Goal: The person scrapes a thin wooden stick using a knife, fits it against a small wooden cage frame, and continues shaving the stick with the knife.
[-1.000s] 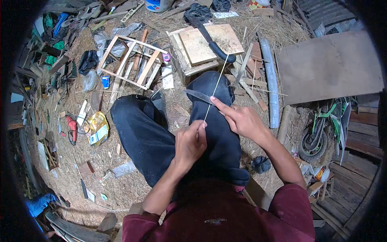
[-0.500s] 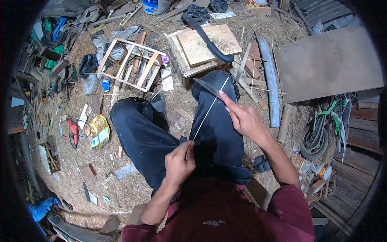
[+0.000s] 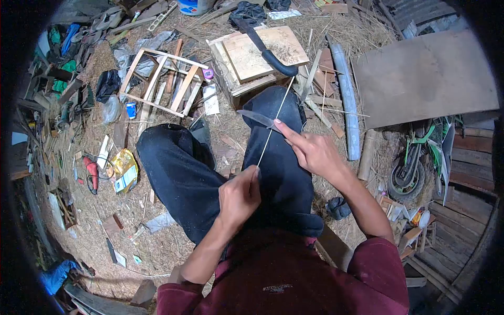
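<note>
A thin pale stick [image 3: 266, 144] slants up and away over my thigh. Its near end is pinched in the closed fingers of my left hand [image 3: 240, 197]. My right hand [image 3: 313, 152] grips a knife, its handle hidden in the palm and its index finger stretched along the back. The knife blade [image 3: 254, 116] points to the left and lies across the stick, touching it near the middle. Beyond my knee, a large curved blade with a dark handle [image 3: 280, 63] rests on a wooden board [image 3: 247, 60] on top of a wooden box.
A small wooden frame [image 3: 157, 79] lies left of the box. A red corded power tool [image 3: 91, 173] and a yellow packet [image 3: 125, 167] sit on the straw-covered floor. To the right are a grey pole [image 3: 347, 105], a large flat panel [image 3: 420, 79] and a motorbike wheel [image 3: 407, 181].
My left hand has moved up and slightly right, carrying the stick forward. The knife blade has shifted slightly left and down and lies flatter across the stick. The whole view has tilted slightly.
</note>
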The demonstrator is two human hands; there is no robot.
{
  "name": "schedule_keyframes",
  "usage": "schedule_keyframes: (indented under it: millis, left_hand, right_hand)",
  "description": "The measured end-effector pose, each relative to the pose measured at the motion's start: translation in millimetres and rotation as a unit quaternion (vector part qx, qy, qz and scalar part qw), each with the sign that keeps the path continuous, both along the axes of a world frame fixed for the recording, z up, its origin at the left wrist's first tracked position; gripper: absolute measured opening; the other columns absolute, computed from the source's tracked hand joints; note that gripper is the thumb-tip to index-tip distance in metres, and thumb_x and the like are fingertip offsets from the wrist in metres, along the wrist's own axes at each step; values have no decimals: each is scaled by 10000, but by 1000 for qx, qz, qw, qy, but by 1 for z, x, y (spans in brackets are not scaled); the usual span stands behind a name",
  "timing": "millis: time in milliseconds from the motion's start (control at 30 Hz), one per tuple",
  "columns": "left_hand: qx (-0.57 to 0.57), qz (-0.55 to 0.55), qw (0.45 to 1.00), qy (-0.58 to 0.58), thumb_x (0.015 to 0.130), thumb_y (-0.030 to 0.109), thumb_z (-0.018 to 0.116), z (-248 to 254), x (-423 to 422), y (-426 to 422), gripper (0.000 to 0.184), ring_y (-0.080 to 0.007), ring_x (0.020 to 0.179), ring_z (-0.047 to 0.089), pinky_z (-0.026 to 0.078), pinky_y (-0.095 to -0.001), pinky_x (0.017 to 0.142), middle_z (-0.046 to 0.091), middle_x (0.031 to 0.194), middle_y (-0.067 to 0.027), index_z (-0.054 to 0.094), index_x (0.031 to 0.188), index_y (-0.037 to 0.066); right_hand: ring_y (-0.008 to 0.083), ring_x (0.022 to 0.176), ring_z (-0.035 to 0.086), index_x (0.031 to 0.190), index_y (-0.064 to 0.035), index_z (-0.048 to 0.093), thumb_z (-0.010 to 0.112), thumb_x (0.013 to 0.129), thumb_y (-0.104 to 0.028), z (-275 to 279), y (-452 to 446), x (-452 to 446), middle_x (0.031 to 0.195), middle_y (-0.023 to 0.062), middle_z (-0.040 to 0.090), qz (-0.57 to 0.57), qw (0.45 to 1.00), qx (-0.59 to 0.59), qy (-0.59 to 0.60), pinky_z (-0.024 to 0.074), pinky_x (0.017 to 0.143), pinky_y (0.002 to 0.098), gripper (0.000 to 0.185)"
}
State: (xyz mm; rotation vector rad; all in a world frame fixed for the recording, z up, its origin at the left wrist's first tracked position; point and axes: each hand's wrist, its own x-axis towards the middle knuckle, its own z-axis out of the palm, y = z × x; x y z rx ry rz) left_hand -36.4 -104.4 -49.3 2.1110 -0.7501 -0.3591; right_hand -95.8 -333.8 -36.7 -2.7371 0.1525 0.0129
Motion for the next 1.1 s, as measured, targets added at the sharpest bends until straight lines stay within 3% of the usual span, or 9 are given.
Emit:
schedule_keyframes:
  millis: [100,200,467,567,700,833,900,1000,1100]
  left_hand:
    - [-53,23,995,-77,886,47,625,-7,-4,12,94,-377,659,663,530,-423,579,663,765,-201,656,962,1]
    - [-7,15,999,-28,886,28,647,-3,-8,22,120,-379,786,696,558,-392,665,689,897,-233,677,990,-23]
    - [0,26,1000,-6,909,35,618,-11,-33,70,85,-321,665,686,530,-371,590,679,787,-192,663,969,-6]
    - [26,45,996,75,938,52,606,-7,-29,74,90,-228,625,672,499,-302,577,667,754,-156,664,968,-10]
    - [-70,68,975,201,969,63,571,0,-14,50,109,-95,524,546,415,-249,496,595,630,-47,656,955,-3]
    - [-175,68,926,327,1015,106,536,20,-5,31,165,-1,542,415,308,-195,478,499,621,50,648,975,-9]
    - [-198,62,912,354,1019,124,535,25,-2,30,172,-9,537,411,300,-195,479,505,629,43,646,980,-3]
    - [-209,65,900,377,1017,149,541,33,2,32,178,-24,530,415,301,-197,483,521,641,30,646,975,11]
    - [-228,87,877,413,1011,145,541,39,7,37,173,-33,511,419,308,-199,473,526,632,19,650,979,14]
  right_hand:
    - [382,562,616,1495,-381,366,590,911,-169,-5,2,-2,653,168,581,-10,1000,3,-2,522,540,494,660]
    - [383,559,615,1496,-376,366,593,913,-164,-4,6,-2,653,170,578,-22,1000,-1,-8,520,535,497,660]
    - [412,603,628,1487,-294,408,583,915,-106,0,-6,0,710,207,646,-99,991,76,-56,535,603,485,626]
    - [332,710,686,1464,-84,430,571,964,-144,-21,-22,6,885,170,712,-76,974,104,-188,547,695,396,522]
    - [148,911,660,1370,49,496,655,954,-180,4,-12,21,980,84,711,-264,893,335,-146,497,874,295,500]
    - [57,695,578,1238,10,591,687,941,-187,21,0,58,903,37,697,-260,801,514,-165,476,656,216,369]
    - [0,487,447,1135,-3,621,689,936,-175,35,6,76,852,27,693,-251,741,603,-156,326,412,176,271]
    - [-15,421,371,1088,-16,626,704,920,-163,38,15,101,840,35,697,-223,713,647,-151,232,360,184,237]
    - [-8,415,365,1048,-45,626,713,910,-157,45,22,121,819,57,690,-211,723,641,-149,261,367,188,198]
